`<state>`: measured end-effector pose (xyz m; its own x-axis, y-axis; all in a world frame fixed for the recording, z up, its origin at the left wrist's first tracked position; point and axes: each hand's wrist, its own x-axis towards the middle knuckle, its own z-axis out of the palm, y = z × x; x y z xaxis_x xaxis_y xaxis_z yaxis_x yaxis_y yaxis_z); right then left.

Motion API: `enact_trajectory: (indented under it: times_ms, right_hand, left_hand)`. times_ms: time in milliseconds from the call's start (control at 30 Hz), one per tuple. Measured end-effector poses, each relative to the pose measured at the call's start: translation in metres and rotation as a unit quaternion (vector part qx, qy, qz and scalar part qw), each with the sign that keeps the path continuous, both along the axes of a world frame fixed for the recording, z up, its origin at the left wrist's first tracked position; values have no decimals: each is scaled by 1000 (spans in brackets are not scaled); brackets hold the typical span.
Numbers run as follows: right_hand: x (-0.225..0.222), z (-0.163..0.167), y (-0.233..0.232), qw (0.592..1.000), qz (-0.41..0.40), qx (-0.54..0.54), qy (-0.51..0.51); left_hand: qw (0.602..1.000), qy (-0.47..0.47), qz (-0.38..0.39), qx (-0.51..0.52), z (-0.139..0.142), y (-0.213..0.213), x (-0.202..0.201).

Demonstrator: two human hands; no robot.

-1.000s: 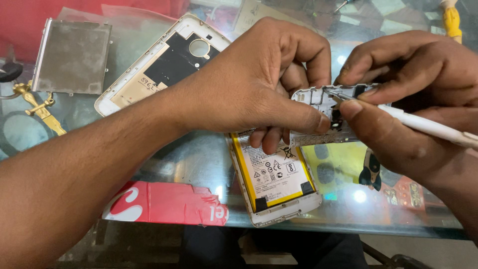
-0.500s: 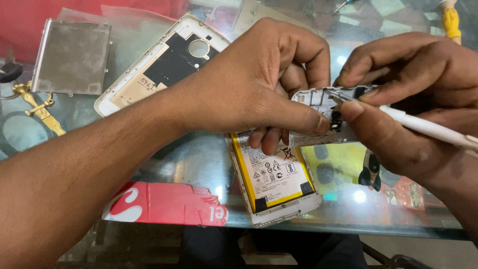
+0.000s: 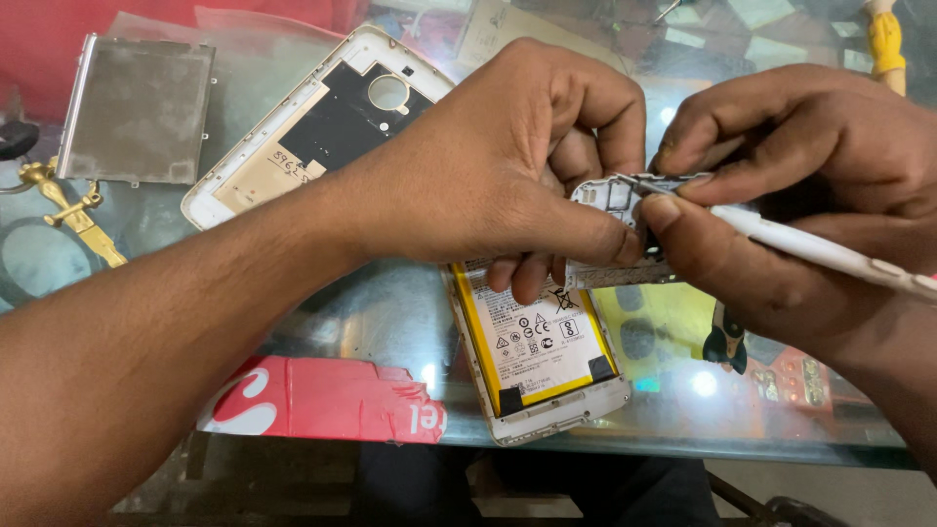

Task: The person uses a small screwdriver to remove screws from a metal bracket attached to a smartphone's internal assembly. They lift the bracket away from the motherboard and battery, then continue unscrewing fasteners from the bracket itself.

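The left hand (image 3: 488, 166) pinches the top of an opened phone (image 3: 547, 342) lying on the glass tabletop (image 3: 371, 303) at centre. The right hand (image 3: 781, 185) pinches a white-handled tool (image 3: 810, 249), tip at the frame. Judgement: steady the frame firmly; apply light pressure.

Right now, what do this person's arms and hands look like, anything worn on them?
Both are bare. The left hand and its forearm show no sleeve, watch, ring or glove. The right hand is likewise ungloved and ringless, with short nails; its wrist runs out of view, so a sleeve there cannot be told.
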<state>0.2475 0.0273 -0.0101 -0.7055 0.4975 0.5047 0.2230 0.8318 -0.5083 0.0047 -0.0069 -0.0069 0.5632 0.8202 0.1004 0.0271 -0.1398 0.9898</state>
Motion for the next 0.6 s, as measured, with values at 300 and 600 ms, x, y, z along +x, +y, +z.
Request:
enact_trajectory:
  times_ms: [300,600]
  right_hand:
    - [13,-5,-10,997,-19,-67,19]
    - [14,-16,1,999,-25,-29,27]
  left_hand:
    - [1000,-9,6,0,3,1,0]
    - [1000,-13,9,1,4,0,-2]
